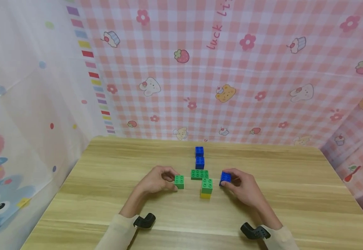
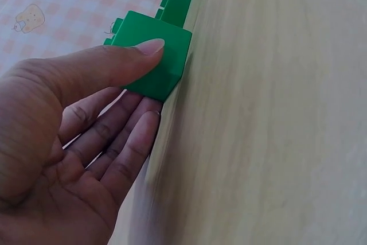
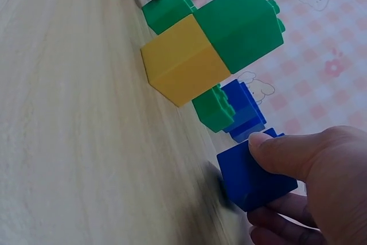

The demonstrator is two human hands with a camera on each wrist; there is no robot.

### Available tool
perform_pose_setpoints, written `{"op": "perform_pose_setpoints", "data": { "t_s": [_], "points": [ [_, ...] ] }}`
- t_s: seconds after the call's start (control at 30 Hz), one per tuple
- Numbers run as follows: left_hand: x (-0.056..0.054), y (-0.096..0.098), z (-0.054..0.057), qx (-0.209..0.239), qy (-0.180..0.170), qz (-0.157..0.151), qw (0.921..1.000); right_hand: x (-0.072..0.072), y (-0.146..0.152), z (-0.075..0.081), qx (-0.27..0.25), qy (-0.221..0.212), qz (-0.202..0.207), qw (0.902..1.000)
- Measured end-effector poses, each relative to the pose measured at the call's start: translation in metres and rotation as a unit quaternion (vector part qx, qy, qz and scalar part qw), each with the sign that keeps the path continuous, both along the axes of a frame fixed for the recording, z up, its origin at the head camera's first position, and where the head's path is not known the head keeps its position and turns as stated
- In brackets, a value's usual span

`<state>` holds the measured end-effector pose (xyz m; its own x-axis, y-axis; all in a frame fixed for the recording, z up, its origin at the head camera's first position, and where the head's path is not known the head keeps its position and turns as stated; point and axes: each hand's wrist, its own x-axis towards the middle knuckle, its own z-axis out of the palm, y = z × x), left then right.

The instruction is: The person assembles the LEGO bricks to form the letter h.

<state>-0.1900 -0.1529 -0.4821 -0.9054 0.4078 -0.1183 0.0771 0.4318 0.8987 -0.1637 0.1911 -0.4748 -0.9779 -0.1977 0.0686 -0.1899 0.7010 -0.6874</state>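
Between thumb and fingers my left hand (image 1: 157, 180) pinches a green square building block (image 1: 179, 182), close over the table. On the other side, my right hand (image 1: 243, 185) grips a blue square block (image 1: 225, 178), thumb on its near face in the right wrist view. Between the hands stands a green block (image 1: 207, 185) stacked on a yellow block (image 3: 184, 60). Just behind that stack lies a longer green block (image 1: 199, 174) with two rows of studs.
Two blue blocks, a nearer one (image 1: 200, 162) and a farther one (image 1: 199, 151), line up behind the long green block. Beyond the far edge of the wooden table (image 1: 122, 156) hangs a pink checked cloth (image 1: 200, 76). A white patterned cloth (image 1: 28, 104) hangs at left.
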Motion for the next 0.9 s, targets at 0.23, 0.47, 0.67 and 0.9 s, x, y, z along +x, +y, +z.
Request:
{"op": "perform_pose_setpoints", "data": {
  "t_s": [0.23,0.47,0.67,0.9],
  "points": [
    [0.001,0.002,0.0,0.008,-0.006,-0.002,0.9999,0.001,-0.001,0.005,-0.026,-0.007,0.003,0.9996],
    [0.001,0.003,0.0,0.007,-0.005,-0.003,1.0,0.001,-0.003,0.01,-0.044,-0.001,0.009,0.999],
    [0.002,0.004,0.0,0.012,-0.009,-0.013,0.9998,0.004,-0.007,0.011,-0.045,0.013,0.012,0.9988],
    [0.002,0.004,0.001,0.013,-0.014,-0.014,0.9997,0.006,-0.011,0.015,-0.056,0.032,0.012,0.9979]
  ]
}}
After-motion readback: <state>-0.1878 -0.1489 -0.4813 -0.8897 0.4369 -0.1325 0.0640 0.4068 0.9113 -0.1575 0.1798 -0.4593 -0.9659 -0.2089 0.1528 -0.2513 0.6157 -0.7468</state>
